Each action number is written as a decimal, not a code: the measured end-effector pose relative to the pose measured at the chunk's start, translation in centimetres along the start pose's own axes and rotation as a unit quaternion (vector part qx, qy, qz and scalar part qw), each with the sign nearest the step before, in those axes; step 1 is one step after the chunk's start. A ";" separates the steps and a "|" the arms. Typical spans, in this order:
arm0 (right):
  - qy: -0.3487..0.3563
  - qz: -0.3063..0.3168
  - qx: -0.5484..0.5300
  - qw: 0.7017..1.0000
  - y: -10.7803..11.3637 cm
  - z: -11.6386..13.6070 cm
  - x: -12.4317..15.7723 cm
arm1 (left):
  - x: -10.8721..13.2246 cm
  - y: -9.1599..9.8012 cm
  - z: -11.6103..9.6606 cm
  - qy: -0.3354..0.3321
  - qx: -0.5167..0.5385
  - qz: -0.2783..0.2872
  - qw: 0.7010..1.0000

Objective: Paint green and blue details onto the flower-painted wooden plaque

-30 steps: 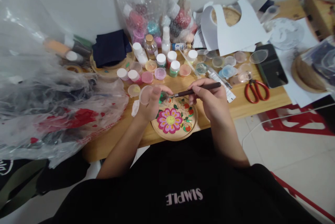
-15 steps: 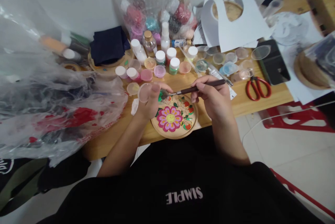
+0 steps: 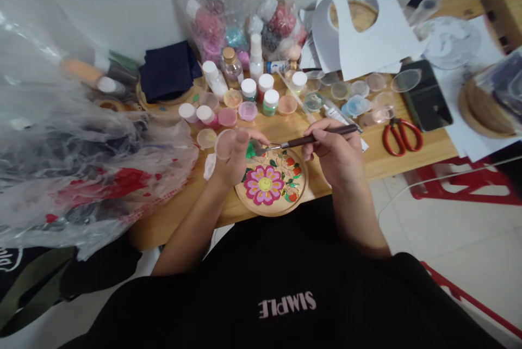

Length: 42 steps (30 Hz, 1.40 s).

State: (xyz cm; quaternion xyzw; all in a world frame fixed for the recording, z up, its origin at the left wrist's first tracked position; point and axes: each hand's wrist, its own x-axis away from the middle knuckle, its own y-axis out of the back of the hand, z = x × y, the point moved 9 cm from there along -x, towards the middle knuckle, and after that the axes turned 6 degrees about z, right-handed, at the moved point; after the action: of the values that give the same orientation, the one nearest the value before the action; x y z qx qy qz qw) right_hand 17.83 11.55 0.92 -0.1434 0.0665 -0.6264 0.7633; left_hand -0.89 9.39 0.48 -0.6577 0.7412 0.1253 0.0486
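Note:
My left hand (image 3: 235, 161) is closed around a small clear plastic cup (image 3: 252, 149) with green paint in it. The cup's open lid (image 3: 224, 144) sticks out on the left of the thumb. Between the fingers of my right hand (image 3: 336, 153) is a dark-handled palette knife (image 3: 304, 141), its metal tip at the mouth of the cup. Below both hands lies a round wooden board (image 3: 272, 210) with a pink flower (image 3: 264, 185), green leaves and small red-orange shapes outlined in gold. My left fingers hide part of the board's upper left.
Behind the hands stand several white-capped paint jars (image 3: 271, 102) and open small cups (image 3: 247, 111). Red-handled pliers (image 3: 402, 137) and a black phone (image 3: 428, 96) lie at the right. A plastic bag (image 3: 163, 159) bulges over the left side. White paper (image 3: 359, 39) lies at the back.
My right hand has shifted slightly to the right with the palette knife, drawing its tip a little way back from the green paint. My left hand stays nearly still.

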 end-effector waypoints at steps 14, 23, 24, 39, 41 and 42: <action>0.003 -0.090 0.027 0.996 6.9 0.2 4.2 | -0.2 -0.1 0.9 0.048 0.007 -0.012 0.999; -0.016 -0.162 0.058 0.985 9.1 -1.6 5.8 | -0.1 -0.2 1.5 0.051 0.019 -0.012 0.998; -0.015 -0.164 0.062 0.984 9.1 -1.6 5.8 | -0.1 -0.2 1.5 0.055 0.018 -0.012 0.998; 0.015 -0.165 0.148 0.975 8.1 -0.5 6.5 | 0.0 -0.1 1.1 0.058 0.023 -0.022 0.998; 0.025 -0.161 0.160 0.973 7.8 0.0 6.7 | 0.0 -0.1 1.0 0.067 0.024 -0.022 0.997; 0.030 -0.159 0.168 0.972 7.6 0.2 6.8 | 0.0 -0.1 0.9 0.066 0.024 -0.023 0.997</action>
State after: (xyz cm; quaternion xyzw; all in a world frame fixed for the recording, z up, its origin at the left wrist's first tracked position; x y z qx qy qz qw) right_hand 26.46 6.23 -0.63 -0.0032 -0.0407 -0.7462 0.6644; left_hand -0.90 9.65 -0.41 -0.6800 0.7303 0.0627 0.0180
